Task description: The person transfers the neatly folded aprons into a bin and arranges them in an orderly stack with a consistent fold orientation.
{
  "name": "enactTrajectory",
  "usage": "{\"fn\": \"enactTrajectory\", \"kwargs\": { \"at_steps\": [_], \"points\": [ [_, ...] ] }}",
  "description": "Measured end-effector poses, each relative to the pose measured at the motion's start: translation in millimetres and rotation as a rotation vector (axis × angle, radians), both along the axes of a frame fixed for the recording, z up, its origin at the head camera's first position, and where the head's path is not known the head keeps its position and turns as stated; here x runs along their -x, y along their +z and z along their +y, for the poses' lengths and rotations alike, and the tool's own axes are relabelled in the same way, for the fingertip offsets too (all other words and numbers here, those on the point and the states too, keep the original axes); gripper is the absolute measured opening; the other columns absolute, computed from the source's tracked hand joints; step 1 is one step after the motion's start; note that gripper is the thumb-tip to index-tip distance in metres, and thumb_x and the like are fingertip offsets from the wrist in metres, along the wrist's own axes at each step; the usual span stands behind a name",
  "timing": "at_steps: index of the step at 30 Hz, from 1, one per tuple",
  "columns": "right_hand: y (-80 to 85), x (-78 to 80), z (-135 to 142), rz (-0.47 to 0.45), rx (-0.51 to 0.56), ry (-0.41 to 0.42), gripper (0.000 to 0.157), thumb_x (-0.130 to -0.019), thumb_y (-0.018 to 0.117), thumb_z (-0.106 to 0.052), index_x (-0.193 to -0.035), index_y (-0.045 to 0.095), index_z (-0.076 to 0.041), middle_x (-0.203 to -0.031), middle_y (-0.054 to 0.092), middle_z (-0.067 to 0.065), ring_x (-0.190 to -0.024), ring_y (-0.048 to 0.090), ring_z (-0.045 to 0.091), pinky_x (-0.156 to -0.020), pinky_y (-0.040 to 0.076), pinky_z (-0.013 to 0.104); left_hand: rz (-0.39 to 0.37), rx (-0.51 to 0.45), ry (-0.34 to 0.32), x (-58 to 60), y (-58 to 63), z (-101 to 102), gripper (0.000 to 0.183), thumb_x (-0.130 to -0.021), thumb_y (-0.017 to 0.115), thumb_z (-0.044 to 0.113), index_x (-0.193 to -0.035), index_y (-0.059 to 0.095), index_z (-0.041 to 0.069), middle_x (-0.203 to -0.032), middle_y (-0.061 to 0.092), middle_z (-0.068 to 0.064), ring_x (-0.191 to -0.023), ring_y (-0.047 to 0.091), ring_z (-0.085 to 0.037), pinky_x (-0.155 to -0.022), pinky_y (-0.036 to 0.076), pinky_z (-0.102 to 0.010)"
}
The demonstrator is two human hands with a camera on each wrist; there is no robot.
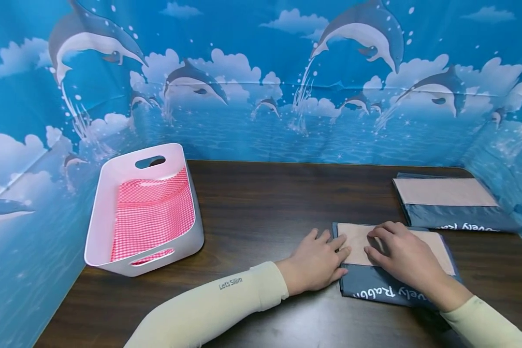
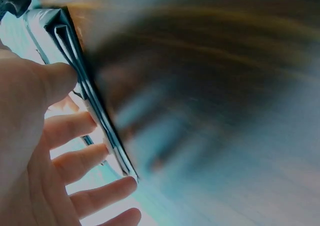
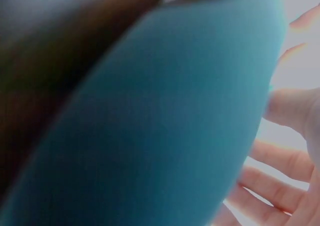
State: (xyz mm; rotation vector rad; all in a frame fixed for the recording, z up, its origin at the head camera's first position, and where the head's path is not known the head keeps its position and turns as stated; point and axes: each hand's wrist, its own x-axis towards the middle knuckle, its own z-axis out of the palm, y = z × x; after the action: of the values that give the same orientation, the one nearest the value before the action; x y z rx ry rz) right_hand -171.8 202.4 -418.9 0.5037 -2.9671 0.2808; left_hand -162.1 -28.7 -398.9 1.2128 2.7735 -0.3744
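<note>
A folded dark blue-grey and beige cloth (image 1: 352, 244) with white lettering lies on the table at the right front. My left hand (image 1: 315, 261) rests at its left edge, fingers spread and touching it. In the left wrist view the stacked layers of the folded cloth (image 2: 92, 93) show along that edge, beside the thumb and fingers. My right hand (image 1: 402, 251) rests on top of the cloth with fingers slightly bent and the thumb apart. The right wrist view has a blurred blue surface (image 3: 165, 111) in front of the right fingers (image 3: 280, 158).
Another folded cloth (image 1: 445, 192) of the same colours lies farther back at the right. At the left stands a white basket (image 1: 93, 237) holding red-and-white checked fabric (image 1: 154, 217). A dolphin-printed curtain (image 1: 252, 125) hangs around the dark wooden table (image 1: 261, 193).
</note>
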Motion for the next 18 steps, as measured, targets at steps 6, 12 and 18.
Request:
{"fn": "enactTrajectory", "kwargs": {
  "at_steps": [6,12,18],
  "points": [
    [2.8,5.2,-26.3,0.013,0.000,0.065,0.031,-0.089,0.087,-0.032,-0.108,0.080,-0.008,-0.113,0.074,0.014,-0.101,0.069,0.031,-0.081,0.062,0.053,-0.006,0.002,0.038,-7.5,1.2,-23.5,0.056,-0.115,0.039,0.055,-0.165,0.046,0.030,-0.174,0.040,0.004,-0.154,0.049,-0.023,-0.125,0.043,-0.045],
    [2.6,12.6,-50.9,0.059,0.017,0.170,0.029,-0.089,0.088,-0.030,-0.109,0.081,-0.009,-0.112,0.075,0.011,-0.099,0.070,0.027,-0.084,0.063,0.050,0.059,0.014,0.069,-18.9,2.1,-43.8,0.054,-0.114,0.042,0.054,-0.160,0.054,0.027,-0.168,0.049,0.000,-0.150,0.053,-0.024,-0.122,0.045,-0.045],
    [4.1,21.6,-71.1,0.050,0.049,0.274,0.025,-0.090,0.088,-0.026,-0.109,0.080,-0.012,-0.113,0.075,0.008,-0.102,0.071,0.025,-0.089,0.064,0.047,0.151,0.035,0.087,-32.6,3.7,-51.7,0.052,-0.112,0.048,0.054,-0.147,0.068,0.022,-0.148,0.067,-0.003,-0.138,0.061,-0.022,-0.118,0.048,-0.042]
  ]
}}
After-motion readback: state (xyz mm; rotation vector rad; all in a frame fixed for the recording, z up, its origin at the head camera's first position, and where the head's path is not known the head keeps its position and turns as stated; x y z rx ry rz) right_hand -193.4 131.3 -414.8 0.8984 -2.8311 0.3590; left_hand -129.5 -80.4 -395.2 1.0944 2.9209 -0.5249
